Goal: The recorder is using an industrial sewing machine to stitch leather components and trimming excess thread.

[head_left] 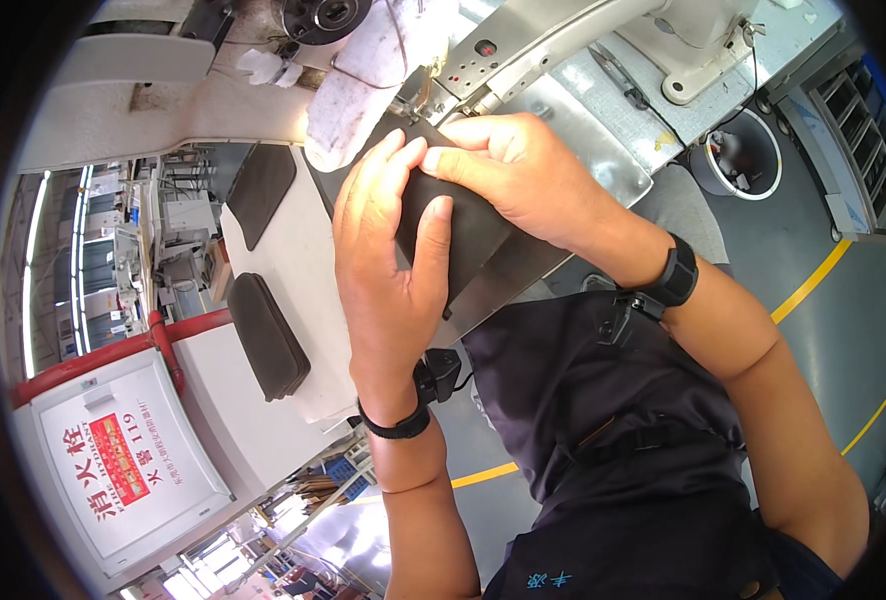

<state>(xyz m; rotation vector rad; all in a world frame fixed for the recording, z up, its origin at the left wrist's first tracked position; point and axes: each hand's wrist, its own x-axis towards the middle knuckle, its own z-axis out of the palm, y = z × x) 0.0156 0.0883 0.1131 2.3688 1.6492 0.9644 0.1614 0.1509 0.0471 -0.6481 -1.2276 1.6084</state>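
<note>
A dark brown, leather-like panel (463, 232) lies under both hands, its far edge by the presser foot (418, 108) of a sewing machine. My left hand (388, 230) rests on the panel's left side, its fingers stretched forward and thumb apart. From the right, my right hand (523, 175) pinches the panel near the presser foot, thumb beside the left fingertips. The underside of the panel and some right fingers are hidden. Beyond the hands, a white marbled-looking covering (348, 115) wraps part of the machine.
On the pale table to the left sit a stack of dark panels (268, 335) and another flat dark panel (260, 195). Scissor-like snips (618, 78) lie at the upper right near a second machine base (698, 75). A white bin (743, 155) stands on the floor to the right.
</note>
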